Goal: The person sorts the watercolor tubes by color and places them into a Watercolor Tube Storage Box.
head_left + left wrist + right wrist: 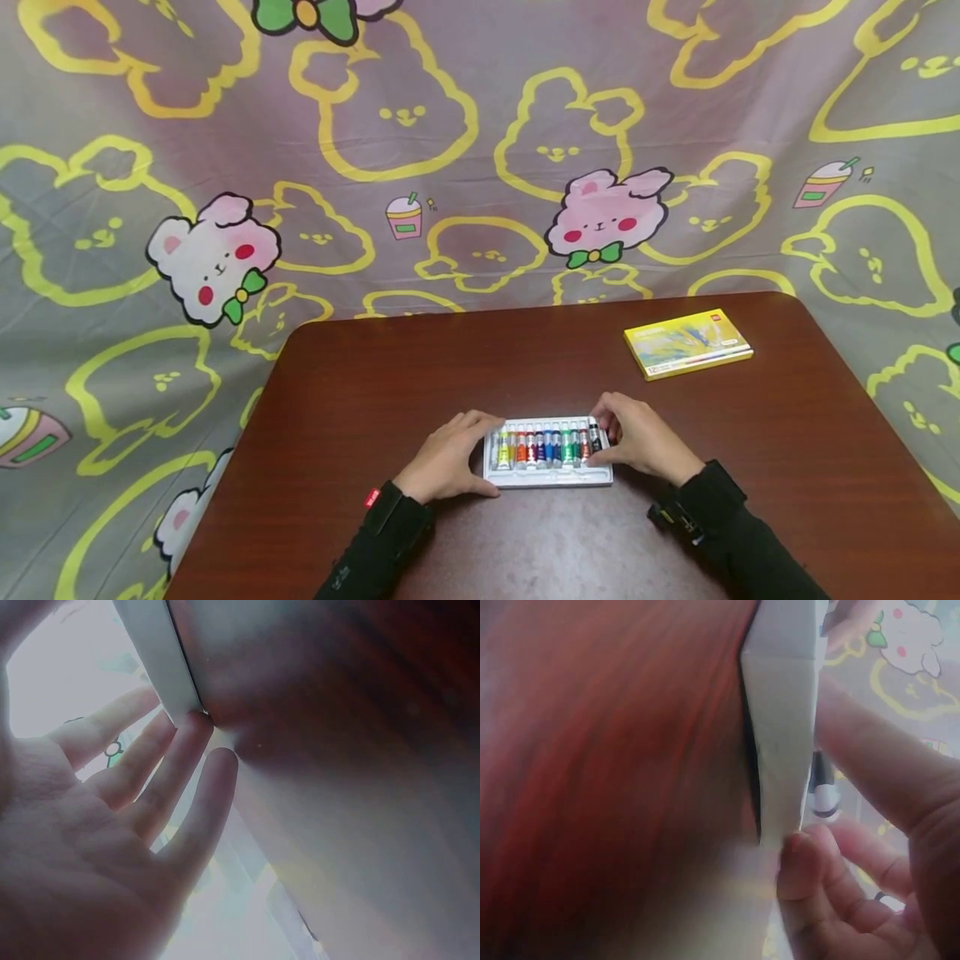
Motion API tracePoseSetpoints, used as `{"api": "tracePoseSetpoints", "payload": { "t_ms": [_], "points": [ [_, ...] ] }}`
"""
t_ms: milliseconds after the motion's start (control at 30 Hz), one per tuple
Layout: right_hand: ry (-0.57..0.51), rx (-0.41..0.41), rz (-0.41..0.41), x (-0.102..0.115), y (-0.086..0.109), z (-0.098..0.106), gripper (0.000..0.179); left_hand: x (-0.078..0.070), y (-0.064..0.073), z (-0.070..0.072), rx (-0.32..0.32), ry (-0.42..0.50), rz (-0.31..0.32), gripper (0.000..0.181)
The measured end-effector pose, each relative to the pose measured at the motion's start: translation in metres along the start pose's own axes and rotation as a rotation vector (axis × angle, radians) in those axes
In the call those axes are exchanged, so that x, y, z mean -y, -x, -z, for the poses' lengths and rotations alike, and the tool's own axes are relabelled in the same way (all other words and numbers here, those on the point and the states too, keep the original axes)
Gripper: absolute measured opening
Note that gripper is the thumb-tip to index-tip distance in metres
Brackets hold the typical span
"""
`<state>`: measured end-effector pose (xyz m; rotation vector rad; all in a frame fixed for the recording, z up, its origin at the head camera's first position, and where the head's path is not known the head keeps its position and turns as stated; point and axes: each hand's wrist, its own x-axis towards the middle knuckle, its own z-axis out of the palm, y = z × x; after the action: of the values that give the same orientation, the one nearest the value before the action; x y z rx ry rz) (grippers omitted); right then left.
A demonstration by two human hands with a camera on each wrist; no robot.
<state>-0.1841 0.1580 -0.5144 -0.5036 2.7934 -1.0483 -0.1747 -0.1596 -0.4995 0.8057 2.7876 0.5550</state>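
A white tray (551,479) of paint tubes lies on the table in the head view, its colours running from pale yellow at the left to black at the right. My left hand (448,458) spreads around the tray's left end, thumb at the near corner. In the left wrist view, its extended fingers (214,780) touch the tray's pale side wall. At the other end, my right hand (645,437) pinches the black paint tube (595,437) lengthwise between thumb and index finger. The right wrist view shows this tube (823,784) just above the tray wall (784,727), partly hidden.
A yellow cardboard box (687,343) with a printed lid lies at the back right of the brown table (420,367). Behind the table hangs a patterned cloth (465,100) with bears and rabbits.
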Motion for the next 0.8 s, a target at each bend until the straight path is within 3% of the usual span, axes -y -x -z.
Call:
{"api": "tracePoseSetpoints", "payload": {
  "t_ms": [433,667,800],
  "points": [
    [0.338,0.052,0.084,0.003,0.004,0.006,0.064,0.001,0.001,-0.001,-0.004,0.003,0.003,0.098],
    [0.594,-0.022,0.267,0.012,0.009,0.008,0.058,0.001,0.001,0.0,-0.009,0.004,-0.003,0.098],
    [0.678,-0.042,0.276,0.017,0.012,0.007,0.058,0.001,0.001,0.0,-0.009,0.004,-0.01,0.098]
  ]
}}
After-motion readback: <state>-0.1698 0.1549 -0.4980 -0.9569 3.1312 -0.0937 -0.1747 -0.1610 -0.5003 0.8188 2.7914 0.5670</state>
